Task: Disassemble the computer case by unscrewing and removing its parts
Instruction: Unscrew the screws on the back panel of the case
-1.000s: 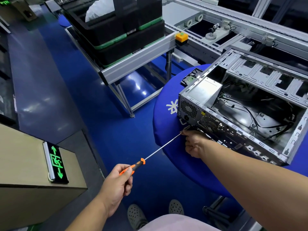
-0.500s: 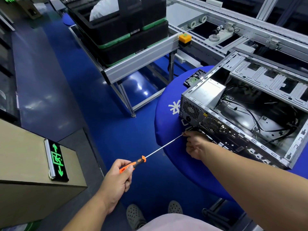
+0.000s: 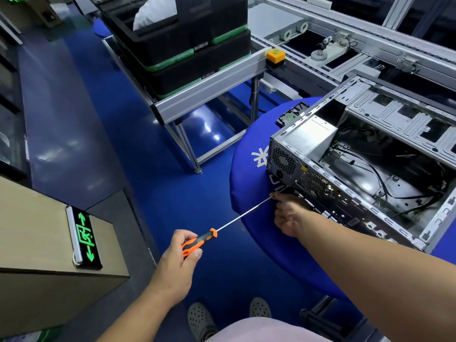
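An open grey computer case (image 3: 370, 154) lies on its side on a round blue table (image 3: 249, 193), its rear panel with fan grilles facing me. A long screwdriver (image 3: 243, 215) with an orange and black handle reaches from lower left to the bottom edge of that rear panel. My left hand (image 3: 176, 260) grips the handle. My right hand (image 3: 290, 215) is curled against the rear panel and pinches the shaft at its tip, so the tip and any screw are hidden. Black cables lie loose inside the case.
A metal conveyor frame (image 3: 209, 90) carrying stacked black trays (image 3: 197, 53) stands behind the table. At the left, a beige cabinet (image 3: 37, 243) bears a green exit sign. A small black part (image 3: 292, 114) lies on the table behind the case. My shoes (image 3: 199, 317) stand on the blue floor.
Both hands hold their places on the screwdriver. More of the orange handle shows past my left fingers than a second ago. The case has not moved.
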`<state>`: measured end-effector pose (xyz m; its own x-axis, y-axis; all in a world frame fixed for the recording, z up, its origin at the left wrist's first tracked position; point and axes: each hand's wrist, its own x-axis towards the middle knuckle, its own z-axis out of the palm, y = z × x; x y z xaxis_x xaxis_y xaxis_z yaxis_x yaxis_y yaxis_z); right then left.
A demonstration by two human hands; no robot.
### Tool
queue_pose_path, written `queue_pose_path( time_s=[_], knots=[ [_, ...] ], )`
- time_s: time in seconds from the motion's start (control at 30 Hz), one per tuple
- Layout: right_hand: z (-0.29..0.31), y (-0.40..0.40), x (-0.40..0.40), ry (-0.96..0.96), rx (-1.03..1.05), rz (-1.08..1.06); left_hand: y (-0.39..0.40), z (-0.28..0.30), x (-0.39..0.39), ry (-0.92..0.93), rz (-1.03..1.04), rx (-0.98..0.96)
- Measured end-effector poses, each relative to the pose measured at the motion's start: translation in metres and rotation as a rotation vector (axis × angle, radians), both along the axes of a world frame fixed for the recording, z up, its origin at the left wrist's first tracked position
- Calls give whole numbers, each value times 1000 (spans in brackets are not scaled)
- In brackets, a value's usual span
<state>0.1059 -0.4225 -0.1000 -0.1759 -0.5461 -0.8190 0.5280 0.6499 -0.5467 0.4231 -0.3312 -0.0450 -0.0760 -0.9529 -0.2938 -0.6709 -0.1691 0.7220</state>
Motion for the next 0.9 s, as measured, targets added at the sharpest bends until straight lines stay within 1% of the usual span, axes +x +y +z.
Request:
queue_pose_path(
  time_s=[0.2,0.33,0.43,0.53,0.6,0.63,0.7,0.83,0.9],
  knots=[
    [6,2,4,2,-27,3,-4,-3,3,306,93,218],
    [7,2,4,18,-31,-7,-6,-2,0,492,284,454],
    [5,2,4,17,-29,-11,-8,0,-2,539,400,572],
    [3,1,4,20,-24,-14,-12,4,-6,527,473,669],
    [1,0,3,20,-22,-15,-13,6,-7,510,486,702],
    [1,0,3,19,-20,-15,-14,7,-8,491,474,688],
    [0,-1,3,15,-13,-17,-14,6,-8,397,394,591],
    [2,-4,6,29,13,-28,-11,2,-8,181,181,303],
    [4,-5,7,40,26,-29,-9,-2,-5,39,91,167]
  ],
)
